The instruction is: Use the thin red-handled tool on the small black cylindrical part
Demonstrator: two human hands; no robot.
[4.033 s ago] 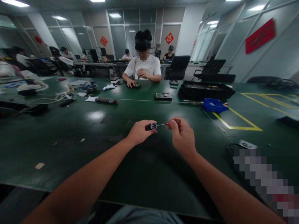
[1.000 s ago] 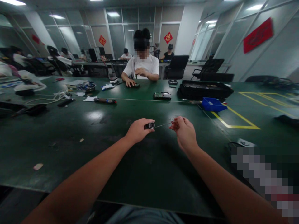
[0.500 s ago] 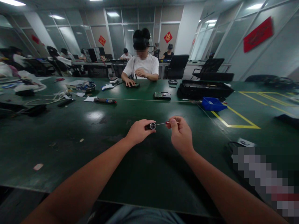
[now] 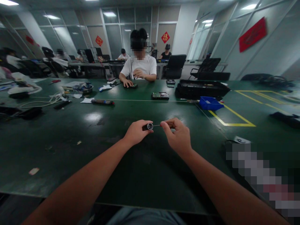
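My left hand [image 4: 135,133] is closed around a small dark cylinder [image 4: 149,126], whose silvery ring-shaped end faces me. My right hand [image 4: 179,135] is closed on a screwdriver with a thin metal shaft [image 4: 157,125] and a brownish handle [image 4: 172,125], partly covered by the fingers. The shaft points left, and its tip meets the cylinder near the silvery end. Whether the tip sits in a screw there is too small to tell. Both hands are above the green table [image 4: 140,175].
Across the table a person [image 4: 140,67] has one hand on a dark object. Ahead lies a hard drive [image 4: 160,95]; to its right are a long black casing [image 4: 202,89] and a blue bin [image 4: 210,103]. At left lie a pen-shaped tool [image 4: 102,102] and a pale cable [image 4: 43,103].
My right thumb and fingers have shifted forward around the screwdriver handle, and the hand has turned slightly. My left hand keeps its hold on the cylinder. The whole view has slid a little.
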